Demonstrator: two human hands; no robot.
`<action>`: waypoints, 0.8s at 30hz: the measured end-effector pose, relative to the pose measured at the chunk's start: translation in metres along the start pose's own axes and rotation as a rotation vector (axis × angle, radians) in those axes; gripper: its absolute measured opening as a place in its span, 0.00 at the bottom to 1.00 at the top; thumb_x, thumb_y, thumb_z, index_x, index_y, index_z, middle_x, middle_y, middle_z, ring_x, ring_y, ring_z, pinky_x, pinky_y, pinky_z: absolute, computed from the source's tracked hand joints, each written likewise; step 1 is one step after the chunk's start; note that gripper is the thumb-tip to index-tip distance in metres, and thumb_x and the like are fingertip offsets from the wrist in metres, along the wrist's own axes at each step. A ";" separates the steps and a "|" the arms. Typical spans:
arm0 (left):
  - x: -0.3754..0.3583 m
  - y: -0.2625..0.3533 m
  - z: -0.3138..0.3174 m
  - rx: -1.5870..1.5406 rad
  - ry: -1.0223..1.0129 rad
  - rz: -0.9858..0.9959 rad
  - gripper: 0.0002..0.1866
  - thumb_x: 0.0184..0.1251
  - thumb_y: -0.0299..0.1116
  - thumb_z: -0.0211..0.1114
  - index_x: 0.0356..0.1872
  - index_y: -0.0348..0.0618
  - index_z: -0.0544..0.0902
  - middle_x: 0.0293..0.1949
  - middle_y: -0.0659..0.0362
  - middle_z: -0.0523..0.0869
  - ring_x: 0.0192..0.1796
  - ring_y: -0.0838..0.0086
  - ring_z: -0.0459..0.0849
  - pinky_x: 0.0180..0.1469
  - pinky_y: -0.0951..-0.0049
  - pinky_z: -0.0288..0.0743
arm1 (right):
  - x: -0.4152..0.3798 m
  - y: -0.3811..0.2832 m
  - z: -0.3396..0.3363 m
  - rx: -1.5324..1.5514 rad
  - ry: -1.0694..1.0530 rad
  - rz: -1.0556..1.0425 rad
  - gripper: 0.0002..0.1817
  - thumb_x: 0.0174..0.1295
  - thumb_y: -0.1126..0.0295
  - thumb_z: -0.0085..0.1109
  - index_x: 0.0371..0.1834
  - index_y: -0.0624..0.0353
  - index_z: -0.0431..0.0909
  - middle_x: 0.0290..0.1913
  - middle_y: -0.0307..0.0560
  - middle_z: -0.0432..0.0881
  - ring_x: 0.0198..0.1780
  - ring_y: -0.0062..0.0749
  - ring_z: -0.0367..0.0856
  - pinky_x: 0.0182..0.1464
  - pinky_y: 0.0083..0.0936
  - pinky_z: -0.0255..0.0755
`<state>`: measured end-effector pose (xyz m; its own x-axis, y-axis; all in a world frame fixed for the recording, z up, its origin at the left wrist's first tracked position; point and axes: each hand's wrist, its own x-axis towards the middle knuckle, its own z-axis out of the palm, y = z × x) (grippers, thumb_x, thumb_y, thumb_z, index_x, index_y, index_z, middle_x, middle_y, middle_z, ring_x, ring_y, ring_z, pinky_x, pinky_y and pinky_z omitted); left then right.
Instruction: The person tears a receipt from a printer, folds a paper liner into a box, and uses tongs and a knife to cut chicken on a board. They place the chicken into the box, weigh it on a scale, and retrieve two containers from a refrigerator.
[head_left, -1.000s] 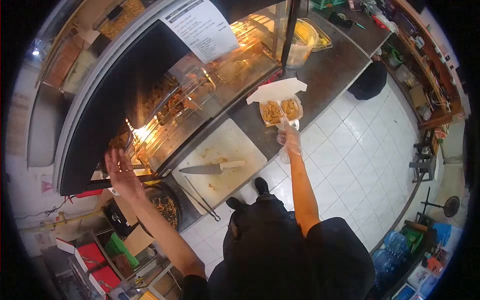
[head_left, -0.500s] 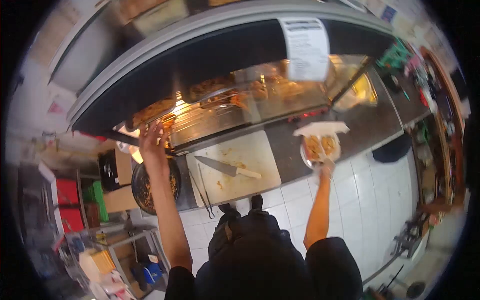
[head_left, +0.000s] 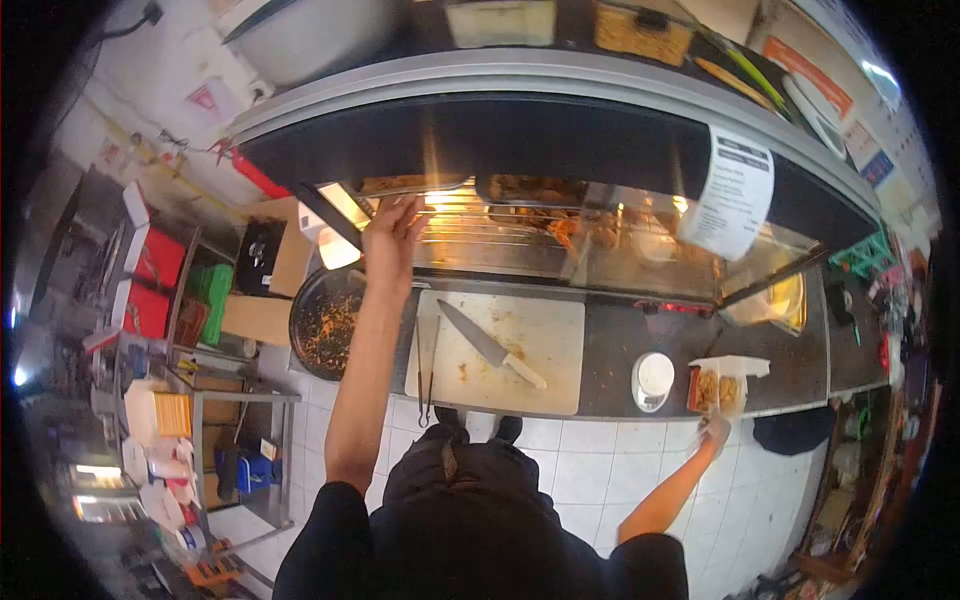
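Note:
My left hand point(head_left: 394, 235) is raised at the opening of a lit food warming cabinet point(head_left: 480, 240), fingers extended and slightly curled, nothing visible in them. My right hand point(head_left: 714, 428), which seems to wear a clear glove, grips the near side of an open takeaway box point(head_left: 718, 388) with food in its two sections. Left of the box stands a round white kitchen scale point(head_left: 653, 379). Between my arms lies a white cutting board point(head_left: 555, 340) bearing a large knife point(head_left: 480, 335) and food scraps. Metal tongs point(head_left: 427, 370) rest along the board's left edge.
A dark round pan point(head_left: 325, 325) with food bits sits left of the board. A printed paper point(head_left: 735, 195) hangs from the cabinet's front. Food trays point(head_left: 530, 188) stand inside. Containers point(head_left: 640, 35) line the top. At left is a metal shelf rack point(head_left: 245, 400).
My right hand and the takeaway box have shifted right, and the scale now shows uncovered beside them. My left hand stays up by the cabinet. The camera view has shifted.

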<state>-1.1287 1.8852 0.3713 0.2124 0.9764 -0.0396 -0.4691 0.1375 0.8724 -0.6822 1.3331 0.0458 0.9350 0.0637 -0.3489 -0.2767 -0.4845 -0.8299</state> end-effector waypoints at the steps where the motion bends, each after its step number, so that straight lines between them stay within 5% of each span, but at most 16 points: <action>1: 0.006 -0.001 0.000 -0.018 -0.023 -0.008 0.13 0.70 0.27 0.50 0.52 0.34 0.73 0.53 0.54 0.77 0.57 0.69 0.78 0.58 0.68 0.76 | -0.014 0.000 0.009 -0.083 0.063 -0.017 0.11 0.66 0.63 0.56 0.36 0.60 0.78 0.19 0.41 0.75 0.16 0.23 0.71 0.14 0.23 0.60; 5: 0.023 -0.007 0.001 -0.047 -0.028 0.016 0.12 0.69 0.27 0.50 0.49 0.35 0.73 0.50 0.55 0.77 0.57 0.69 0.78 0.56 0.69 0.77 | -0.102 0.006 0.067 0.137 -0.057 -0.163 0.12 0.66 0.62 0.56 0.41 0.59 0.77 0.21 0.41 0.76 0.16 0.21 0.71 0.15 0.20 0.64; 9: 0.017 -0.031 0.005 0.019 0.092 0.066 0.23 0.71 0.34 0.52 0.64 0.36 0.67 0.56 0.55 0.75 0.59 0.72 0.74 0.58 0.69 0.70 | -0.219 -0.053 0.135 0.137 -0.311 -0.113 0.11 0.67 0.62 0.54 0.39 0.59 0.80 0.23 0.40 0.79 0.17 0.19 0.72 0.17 0.21 0.65; 11: -0.027 -0.046 0.043 0.094 0.030 0.083 0.23 0.73 0.40 0.53 0.63 0.38 0.70 0.58 0.54 0.76 0.58 0.72 0.75 0.59 0.68 0.70 | -0.239 -0.062 0.163 0.214 -0.469 -0.028 0.13 0.66 0.63 0.58 0.45 0.61 0.78 0.26 0.41 0.80 0.18 0.19 0.73 0.17 0.19 0.67; 13: -0.043 -0.069 0.068 0.110 -0.239 -0.190 0.18 0.68 0.28 0.56 0.58 0.38 0.74 0.51 0.56 0.80 0.52 0.71 0.79 0.52 0.70 0.76 | -0.250 -0.056 0.194 0.057 -0.518 -0.189 0.12 0.66 0.66 0.58 0.46 0.62 0.79 0.26 0.39 0.80 0.19 0.18 0.73 0.18 0.19 0.68; 16: -0.024 -0.097 0.096 0.078 -0.287 -0.181 0.15 0.63 0.23 0.58 0.51 0.37 0.76 0.45 0.57 0.81 0.46 0.72 0.81 0.46 0.72 0.78 | -0.263 -0.069 0.209 0.096 -0.571 -0.368 0.11 0.66 0.68 0.58 0.47 0.62 0.80 0.27 0.39 0.80 0.20 0.18 0.74 0.18 0.19 0.69; 23: -0.014 -0.126 0.101 0.083 -0.277 -0.033 0.17 0.61 0.28 0.64 0.51 0.39 0.76 0.46 0.57 0.80 0.39 0.73 0.79 0.41 0.74 0.77 | -0.272 -0.058 0.174 -0.002 -0.349 -0.439 0.12 0.66 0.66 0.58 0.46 0.62 0.80 0.26 0.38 0.81 0.20 0.18 0.75 0.19 0.19 0.70; 24: -0.025 -0.147 0.103 0.376 -0.285 0.218 0.18 0.62 0.31 0.65 0.52 0.38 0.75 0.47 0.55 0.80 0.40 0.68 0.80 0.44 0.68 0.77 | -0.281 -0.063 0.161 0.011 -0.337 -0.299 0.12 0.66 0.66 0.58 0.46 0.62 0.80 0.25 0.38 0.80 0.20 0.18 0.75 0.19 0.19 0.70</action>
<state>-0.9768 1.8234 0.2943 0.3937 0.8841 0.2517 -0.1996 -0.1850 0.9623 -0.9637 1.4856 0.1260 0.8505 0.4807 -0.2136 -0.0091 -0.3926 -0.9197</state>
